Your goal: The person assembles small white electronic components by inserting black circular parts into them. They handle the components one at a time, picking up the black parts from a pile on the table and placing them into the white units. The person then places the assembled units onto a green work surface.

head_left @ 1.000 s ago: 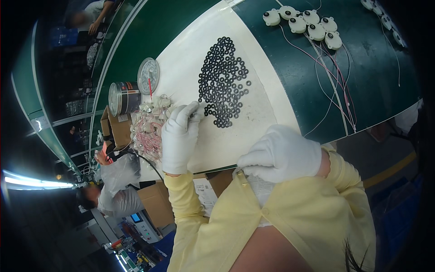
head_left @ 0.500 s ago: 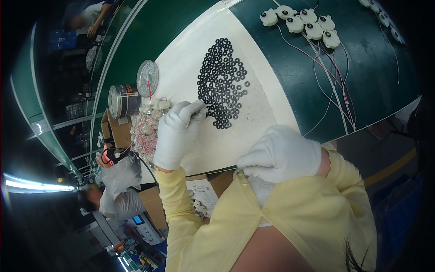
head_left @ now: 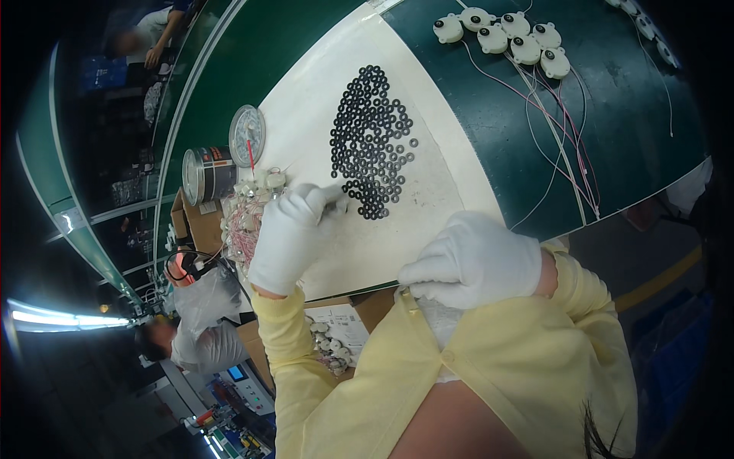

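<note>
Dozens of black rings (head_left: pixel 373 141) lie on the counter (head_left: pixel 306 122). Left hand (head_left: pixel 294 233) pinches one small part beside them; right hand (head_left: pixel 474 260) rests curled, holding nothing I can see. Next calls for careful placing.

white-gloved hands (head_left: pixel 294 233), black rings (head_left: pixel 372 138) on a white mat (head_left: pixel 306 115), green bench (head_left: pixel 489 122), seemingly pink wires (head_left: pixel 569 145).

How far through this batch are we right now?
Six white round parts with wires lie grouped on the green belt, apparently finished. The gloved left hand is pinching something small beside the black rings; the right hand rests at the table edge. Many rings and the wired parts pile remain.
</note>
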`<state>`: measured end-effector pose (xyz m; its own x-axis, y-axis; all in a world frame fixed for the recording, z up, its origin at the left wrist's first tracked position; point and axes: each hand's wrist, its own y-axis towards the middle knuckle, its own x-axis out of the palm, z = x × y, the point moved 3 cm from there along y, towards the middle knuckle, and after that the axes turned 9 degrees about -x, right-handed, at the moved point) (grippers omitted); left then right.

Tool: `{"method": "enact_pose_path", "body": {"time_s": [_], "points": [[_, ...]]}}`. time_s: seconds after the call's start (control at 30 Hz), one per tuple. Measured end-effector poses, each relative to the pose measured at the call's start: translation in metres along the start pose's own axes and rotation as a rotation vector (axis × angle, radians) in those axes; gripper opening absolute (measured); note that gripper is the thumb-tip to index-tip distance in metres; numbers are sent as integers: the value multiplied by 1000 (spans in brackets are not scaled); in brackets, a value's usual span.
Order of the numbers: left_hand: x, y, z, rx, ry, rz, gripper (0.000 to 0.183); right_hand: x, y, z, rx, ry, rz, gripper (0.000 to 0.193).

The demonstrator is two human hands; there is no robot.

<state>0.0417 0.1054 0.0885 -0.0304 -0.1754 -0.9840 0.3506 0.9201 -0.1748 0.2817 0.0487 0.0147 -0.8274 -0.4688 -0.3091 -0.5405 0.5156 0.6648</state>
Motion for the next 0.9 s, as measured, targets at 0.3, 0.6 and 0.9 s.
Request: {"method": "enact_pose_path", "body": {"time_s": [0.3, 0.6, 0.9], "points": [[3, -19, 0, -98, 90, -109, 17, 0, 0, 1, 20, -12, -39, 16], [4, -10, 3, -22, 104, -210, 15, -1, 0, 0, 45, -20, -96, 18], [13, -29, -11, -280, -269, -137, 16, 1, 1, 1, 0, 3, 34, 29]]}}
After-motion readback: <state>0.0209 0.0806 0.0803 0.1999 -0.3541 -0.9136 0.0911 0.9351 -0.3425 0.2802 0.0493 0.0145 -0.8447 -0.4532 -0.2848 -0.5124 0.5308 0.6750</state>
